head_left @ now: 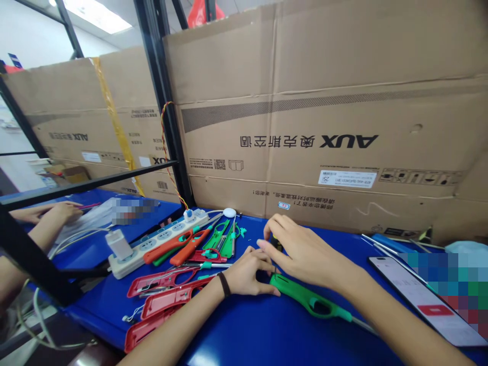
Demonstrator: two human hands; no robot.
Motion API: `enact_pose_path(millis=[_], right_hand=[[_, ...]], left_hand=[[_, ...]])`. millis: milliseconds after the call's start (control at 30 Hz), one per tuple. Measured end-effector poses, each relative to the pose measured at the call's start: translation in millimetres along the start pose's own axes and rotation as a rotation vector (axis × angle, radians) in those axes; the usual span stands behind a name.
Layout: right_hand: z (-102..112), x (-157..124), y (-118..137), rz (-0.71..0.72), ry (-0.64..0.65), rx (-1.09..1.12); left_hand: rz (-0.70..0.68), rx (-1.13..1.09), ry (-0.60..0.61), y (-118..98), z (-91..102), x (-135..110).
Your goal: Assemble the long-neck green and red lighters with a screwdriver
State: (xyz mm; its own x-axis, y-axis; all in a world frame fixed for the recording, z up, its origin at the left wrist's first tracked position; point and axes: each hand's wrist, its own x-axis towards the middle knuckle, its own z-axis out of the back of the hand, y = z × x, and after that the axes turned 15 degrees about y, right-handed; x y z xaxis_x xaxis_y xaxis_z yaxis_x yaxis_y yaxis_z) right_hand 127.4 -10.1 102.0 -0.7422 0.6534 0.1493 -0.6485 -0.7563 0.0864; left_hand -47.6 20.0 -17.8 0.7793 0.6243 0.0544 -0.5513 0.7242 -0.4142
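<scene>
So I'm standing by this blue table (224, 333), and the green utility lighter (301, 296) is lying on it right in front of the person, metal tube pointing off to the right. Left hand (249, 272) has its thumb and fingers closed in a pinch on the handle's butt end, probably so it can't spin or slide on that slick top. Right hand (303, 249) is curled over from above with a stubby black-and-yellow screwdriver (275, 244), I think, snug in the fingers and held pretty upright, maybe to push straight down. Can't see the tip properly, hands are in the way.

Left of that: red lighter shells (163, 303), hollow molded plastic with wires and metal bits showing, fanned out within easy reach I guess. Orange lighters (190, 246), smooth and glossy, are heaped against a white power strip (163, 235). Behind it all, creased corrugated cardboard (324, 61), print upside down, likely serving as a divider.
</scene>
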Motion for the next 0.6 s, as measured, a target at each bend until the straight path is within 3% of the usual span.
enact_pose_path(millis=[100, 167, 300, 400, 600], right_hand=[[15.6, 2.5, 5.2, 0.080, 0.243, 0.061], [21.3, 7.6, 8.2, 0.101, 0.337, -0.009], [23.3, 21.8, 18.6, -0.074, 0.356, -0.257], [26.2, 24.9, 24.8, -0.132, 0.336, -0.268], [40.1, 17.0, 18.4, 0.050, 0.578, -0.145]], left_hand=[[0.006, 0.016, 0.026, -1.4, 1.3, 0.1], [0.013, 0.030, 0.022, -3.4, 2.7, 0.2], [0.011, -0.023, 0.023, -6.9, 4.6, 0.1], [0.002, -0.043, 0.003, -6.2, 3.9, -0.1], [0.010, 0.005, -0.009, -2.5, 2.0, -0.2]])
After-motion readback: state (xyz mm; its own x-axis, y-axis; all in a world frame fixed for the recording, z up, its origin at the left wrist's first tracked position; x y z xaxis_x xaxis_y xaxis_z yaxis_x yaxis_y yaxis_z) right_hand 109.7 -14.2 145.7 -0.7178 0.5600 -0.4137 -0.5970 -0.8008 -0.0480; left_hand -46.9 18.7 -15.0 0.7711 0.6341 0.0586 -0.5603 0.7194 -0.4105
